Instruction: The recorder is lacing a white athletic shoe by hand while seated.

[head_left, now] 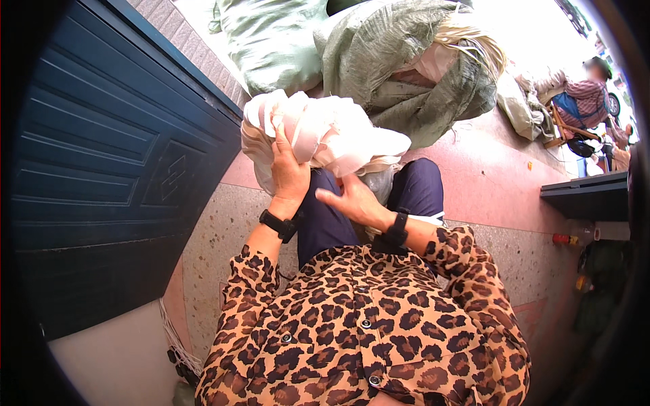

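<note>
A thick bundle of pale pink and cream fabric strips (352,139), folded and layered, rests above my knees. My left hand (290,174) is closed on the near left part of this bundle, with its fingers reaching up over the folds. My right hand (359,203) is at the bundle's near edge. Its thumb points left, apart from the fingers, and its fingertips touch or lie just under the fabric; they are partly hidden. Each wrist has a black band.
A dark blue panelled door (101,149) stands close on my left. Large green-grey woven sacks (365,61) lie ahead, one spilling cream strips (474,40). A seated person (586,101) is at the far right. A dark table edge (582,193) juts in at right.
</note>
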### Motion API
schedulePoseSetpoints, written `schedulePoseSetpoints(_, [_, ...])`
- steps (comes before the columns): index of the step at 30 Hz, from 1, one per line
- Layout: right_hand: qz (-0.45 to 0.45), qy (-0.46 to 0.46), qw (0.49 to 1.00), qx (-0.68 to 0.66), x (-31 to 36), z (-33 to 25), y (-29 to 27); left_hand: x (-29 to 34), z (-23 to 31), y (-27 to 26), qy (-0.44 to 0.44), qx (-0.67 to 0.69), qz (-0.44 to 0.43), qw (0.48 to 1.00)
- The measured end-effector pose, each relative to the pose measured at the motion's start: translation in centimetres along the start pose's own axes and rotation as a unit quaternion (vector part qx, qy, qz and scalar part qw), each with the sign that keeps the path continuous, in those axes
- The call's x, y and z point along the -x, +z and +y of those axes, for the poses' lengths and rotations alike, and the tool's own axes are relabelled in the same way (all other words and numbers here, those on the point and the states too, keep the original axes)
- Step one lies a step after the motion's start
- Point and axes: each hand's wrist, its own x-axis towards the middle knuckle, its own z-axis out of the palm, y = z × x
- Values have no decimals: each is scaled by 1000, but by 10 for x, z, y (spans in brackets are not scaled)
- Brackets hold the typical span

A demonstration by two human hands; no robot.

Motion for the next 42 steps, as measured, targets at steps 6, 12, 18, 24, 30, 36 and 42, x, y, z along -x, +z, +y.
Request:
schedulePoseSetpoints(6, [185, -80, 966, -164, -42, 5, -18, 10, 2, -14, 7, -69, -21, 997])
schedulePoseSetpoints(12, [199, -294, 921, -159, 8, -42, -82, -83, -26, -111, -75, -118, 2, 990])
schedulePoseSetpoints(18, [195, -276, 927, -162, 46, -34, -67, -75, -125, -85, -212, -90, -169, 958])
schedulePoseSetpoints(24, [187, -98, 917, -338, 44, 18, -75, -9, -186, -81, -456, 189, -126, 860])
schedulePoseSetpoints(30, [125, -132, 927, -327, 62, 25, -41, -26, -139, -68, -220, 325, 30, 919])
schedulePoseSetpoints(36, [89, -112, 938, -317, 67, 21, -29, 31, -94, 20, -63, 195, -196, 959])
schedulePoseSetpoints(42, [118, -120, 936, -308, 69, 26, -32, 27, -115, 67, 66, -12, -188, 980])
